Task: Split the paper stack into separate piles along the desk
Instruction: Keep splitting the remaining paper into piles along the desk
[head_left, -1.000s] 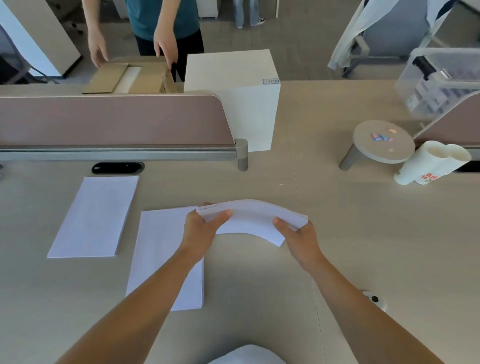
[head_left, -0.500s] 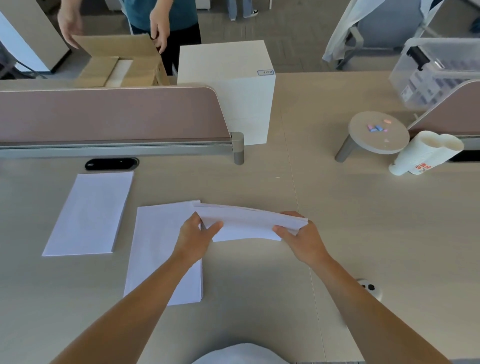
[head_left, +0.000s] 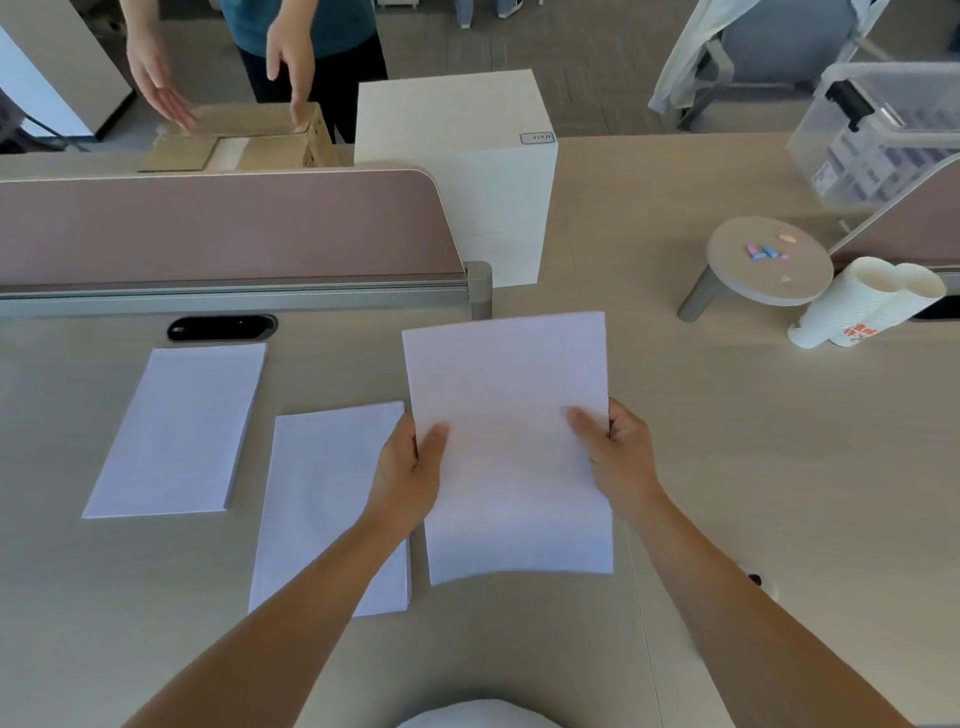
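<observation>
I hold a thin batch of white paper (head_left: 506, 441) flat in front of me, just right of the desk's middle. My left hand (head_left: 408, 470) grips its left edge with the thumb on top. My right hand (head_left: 615, 454) grips its right edge the same way. Two white paper piles lie on the desk (head_left: 753, 467): the far-left pile (head_left: 179, 428) and the middle pile (head_left: 324, 499), whose right edge sits under my left hand and forearm.
A pink divider panel (head_left: 223, 223) runs along the back left, with a white box (head_left: 467, 171) at its end. A small round stand (head_left: 769, 260) and stacked paper cups (head_left: 862, 304) sit at the right. Another person's hands rest on a cardboard box (head_left: 244, 140) behind the divider.
The batch was bent and seen edge-on between my hands; now it is turned flat and lengthwise, shifted right of the middle pile. The other person's hands moved onto the cardboard box.
</observation>
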